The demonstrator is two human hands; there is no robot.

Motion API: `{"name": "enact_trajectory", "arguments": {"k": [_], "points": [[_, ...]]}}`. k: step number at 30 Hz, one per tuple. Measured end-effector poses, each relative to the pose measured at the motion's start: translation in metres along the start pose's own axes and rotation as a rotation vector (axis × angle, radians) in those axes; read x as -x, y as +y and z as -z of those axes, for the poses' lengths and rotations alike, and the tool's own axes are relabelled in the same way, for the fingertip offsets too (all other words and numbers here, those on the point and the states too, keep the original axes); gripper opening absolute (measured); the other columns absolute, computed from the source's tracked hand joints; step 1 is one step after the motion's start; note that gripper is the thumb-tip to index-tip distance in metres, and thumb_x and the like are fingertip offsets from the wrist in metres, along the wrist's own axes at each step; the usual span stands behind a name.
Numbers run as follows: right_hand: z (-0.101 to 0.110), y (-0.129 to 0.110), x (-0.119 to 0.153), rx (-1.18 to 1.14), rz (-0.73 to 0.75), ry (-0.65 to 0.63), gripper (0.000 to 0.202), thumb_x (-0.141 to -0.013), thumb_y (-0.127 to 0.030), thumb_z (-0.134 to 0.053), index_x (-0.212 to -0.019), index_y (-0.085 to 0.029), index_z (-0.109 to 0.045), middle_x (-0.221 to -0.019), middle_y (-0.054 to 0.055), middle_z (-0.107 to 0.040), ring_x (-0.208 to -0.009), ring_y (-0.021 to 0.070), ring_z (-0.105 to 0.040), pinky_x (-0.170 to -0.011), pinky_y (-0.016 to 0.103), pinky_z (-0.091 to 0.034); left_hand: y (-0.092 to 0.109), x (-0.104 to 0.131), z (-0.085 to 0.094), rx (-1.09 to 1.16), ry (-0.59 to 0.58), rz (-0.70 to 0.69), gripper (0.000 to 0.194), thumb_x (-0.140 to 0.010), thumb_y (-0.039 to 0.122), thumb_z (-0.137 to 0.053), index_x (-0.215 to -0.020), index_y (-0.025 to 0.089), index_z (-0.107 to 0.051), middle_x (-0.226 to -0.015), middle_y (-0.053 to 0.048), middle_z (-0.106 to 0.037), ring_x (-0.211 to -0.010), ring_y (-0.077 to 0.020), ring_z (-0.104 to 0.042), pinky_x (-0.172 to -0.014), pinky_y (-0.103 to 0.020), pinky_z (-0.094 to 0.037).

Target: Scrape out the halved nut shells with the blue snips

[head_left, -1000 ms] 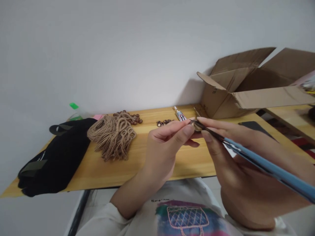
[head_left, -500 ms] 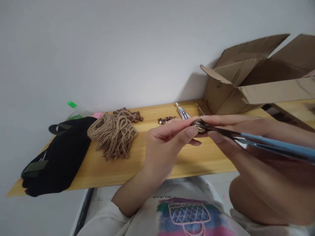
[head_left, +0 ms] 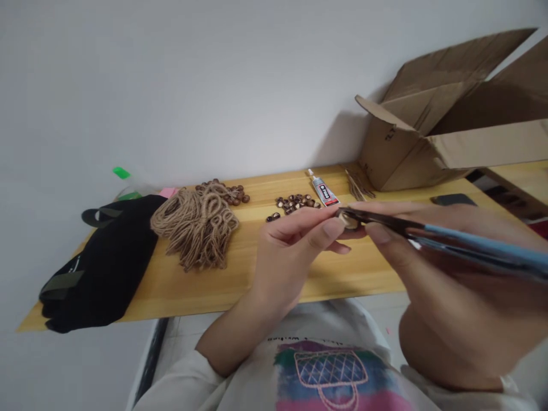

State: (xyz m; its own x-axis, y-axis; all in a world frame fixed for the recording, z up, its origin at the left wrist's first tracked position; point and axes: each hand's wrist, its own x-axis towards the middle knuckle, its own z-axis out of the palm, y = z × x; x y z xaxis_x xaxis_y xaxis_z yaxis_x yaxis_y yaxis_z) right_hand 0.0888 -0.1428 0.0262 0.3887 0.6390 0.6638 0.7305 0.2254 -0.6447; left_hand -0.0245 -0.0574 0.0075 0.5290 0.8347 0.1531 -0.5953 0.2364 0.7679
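Note:
Between thumb and fingers, my left hand (head_left: 295, 245) pinches a small round brown piece (head_left: 349, 221) with a pale face. My right hand (head_left: 449, 268) is closed round a blue-handled tool (head_left: 483, 245), probably tweezers, whose dark tips touch the piece. Beyond my hands lie several small dark-brown pieces (head_left: 297, 202) with pale spots and a glue tube (head_left: 324, 191) marked B-7000. A bundle of tan cord (head_left: 197, 225) rests on the table left of my hands, with brown beads (head_left: 235, 194) behind it.
An open cardboard box (head_left: 398, 151) stands at the back right, with thin brown sticks (head_left: 357, 184) beside it. A black cloth bag (head_left: 107, 262) covers the left of the wooden table (head_left: 184, 294). A dark flat object (head_left: 454, 199) lies behind my right hand.
The view has shifted, showing more of the small brown pieces and the dark flat object. The piece in my left hand now shows more of its pale face, and the tool's tips lie across its upper edge.

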Motion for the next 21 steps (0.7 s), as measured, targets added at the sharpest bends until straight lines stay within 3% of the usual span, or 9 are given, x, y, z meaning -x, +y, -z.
{"name": "enact_trajectory", "arguments": {"k": [5,7,10,11,13,16,21], "points": [[-0.001,0.002,-0.006,-0.007,-0.001,-0.007,0.016,-0.084,-0.040,-0.074,-0.099,-0.034,-0.073,-0.102,-0.001,-0.076,-0.099,0.0247,-0.074,-0.075,0.036,-0.063,0.000,-0.003,0.003,-0.066,0.037,0.018,0.010,-0.072,0.034,-0.088,-0.080,0.031,-0.084,-0.085,0.000,-0.081,-0.070,-0.0157,-0.076,-0.061,-0.025,-0.064],[-0.002,0.003,-0.010,0.020,0.042,-0.028,0.014,-0.084,-0.032,-0.075,-0.097,-0.034,-0.074,-0.103,-0.004,-0.077,-0.095,0.0215,-0.074,-0.076,0.033,-0.063,0.001,-0.007,0.003,-0.072,0.054,0.029,0.011,-0.071,0.034,-0.089,-0.080,0.030,-0.084,-0.085,0.000,-0.080,-0.070,-0.0149,-0.076,-0.060,-0.024,-0.063],[-0.011,0.003,-0.017,0.013,0.073,0.026,0.027,-0.080,-0.013,-0.075,-0.099,-0.032,-0.075,-0.103,-0.009,-0.077,-0.089,0.0126,-0.073,-0.079,0.026,-0.059,-0.001,-0.017,0.003,-0.026,0.072,0.048,0.009,-0.070,0.031,-0.089,-0.076,0.029,-0.083,-0.082,0.001,-0.080,-0.068,-0.0130,-0.075,-0.058,-0.021,-0.062],[-0.015,0.002,-0.019,0.004,0.013,0.113,0.034,-0.077,-0.005,-0.074,-0.099,-0.031,-0.075,-0.101,-0.010,-0.076,-0.088,0.0110,-0.072,-0.083,0.025,-0.058,-0.001,-0.021,0.004,-0.006,0.077,0.061,0.009,-0.070,0.031,-0.090,-0.075,0.029,-0.083,-0.081,0.002,-0.080,-0.067,-0.0122,-0.075,-0.057,-0.019,-0.062],[-0.022,0.004,-0.022,0.030,-0.023,0.122,0.043,-0.072,0.003,-0.073,-0.098,-0.031,-0.075,-0.099,-0.011,-0.076,-0.089,0.0088,-0.071,-0.088,0.022,-0.058,-0.004,-0.028,0.005,0.028,0.091,0.096,0.009,-0.070,0.031,-0.090,-0.075,0.029,-0.083,-0.081,0.003,-0.080,-0.066,-0.0110,-0.076,-0.057,-0.017,-0.061],[-0.029,0.015,-0.026,0.030,0.008,0.056,0.041,-0.073,0.002,-0.074,-0.100,-0.029,-0.075,-0.102,-0.011,-0.076,-0.090,0.0073,-0.071,-0.086,0.018,-0.057,-0.006,-0.037,0.007,0.055,0.124,0.154,0.010,-0.069,0.032,-0.090,-0.075,0.028,-0.083,-0.079,0.003,-0.081,-0.066,-0.0114,-0.077,-0.058,-0.016,-0.061],[-0.031,0.042,-0.037,-0.100,-0.050,0.063,0.031,-0.075,-0.008,-0.079,-0.095,-0.032,-0.075,-0.092,-0.014,-0.075,-0.080,0.0041,-0.069,-0.069,0.014,-0.053,-0.009,-0.049,0.012,0.113,0.121,0.249,0.011,-0.070,0.030,-0.090,-0.078,0.028,-0.083,-0.078,0.004,-0.082,-0.070,-0.0121,-0.078,-0.058,-0.013,-0.059]]}}
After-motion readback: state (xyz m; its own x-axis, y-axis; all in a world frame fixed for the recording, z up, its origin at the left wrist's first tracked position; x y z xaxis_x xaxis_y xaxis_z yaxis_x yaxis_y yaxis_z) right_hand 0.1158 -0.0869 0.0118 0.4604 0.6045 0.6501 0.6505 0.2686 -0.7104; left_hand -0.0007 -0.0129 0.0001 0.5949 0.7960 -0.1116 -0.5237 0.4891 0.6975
